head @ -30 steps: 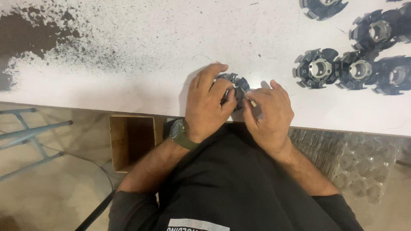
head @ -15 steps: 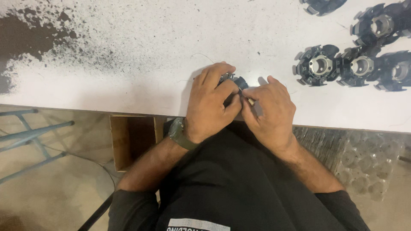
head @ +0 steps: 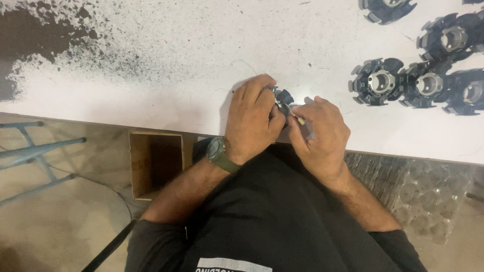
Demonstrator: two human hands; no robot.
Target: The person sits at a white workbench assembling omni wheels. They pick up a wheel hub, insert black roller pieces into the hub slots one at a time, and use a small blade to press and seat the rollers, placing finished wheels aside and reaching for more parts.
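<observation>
Black slotted ring part (head: 282, 96) sits at the near edge of the white table (head: 176, 75), right in front of the person's torso, mostly buried under the fingers. Only its top lobes show, so I can't tell its tilt or long axis.

Left hand (head: 254, 118): closed over the part from the left and above, fingers curled around it, thumb side toward the middle. It covers more of the part than the other hand does, so it is the nearer one and the one that carries it.

Right hand (head: 320, 133): comes in from the right, fingers pinched on a thin light-coloured tool or pin (head: 298, 120) whose tip points up-left into the part. Tool axis runs roughly diagonal, lower right to upper left. What the tip touches is hidden.

Both hands are pressed close together, touching at the thumbs, wrists resting at the table edge. Green wristwatch (head: 219, 153) on the left wrist.

Outward from there:
- Cluster of like black ring parts with metal-looking cores (head: 423, 83) further right and further back on the table, well apart from the hands, lying flat.
- Dark speckled patch (head: 45, 35) where the table coating is worn off, far left.
- Open cardboard box (head: 154, 163) under the table edge, left of the left forearm.
- Clear plastic blister tray (head: 428, 201) below the table on the right.
- Blue metal frame (head: 35, 151) far left on the floor.
</observation>
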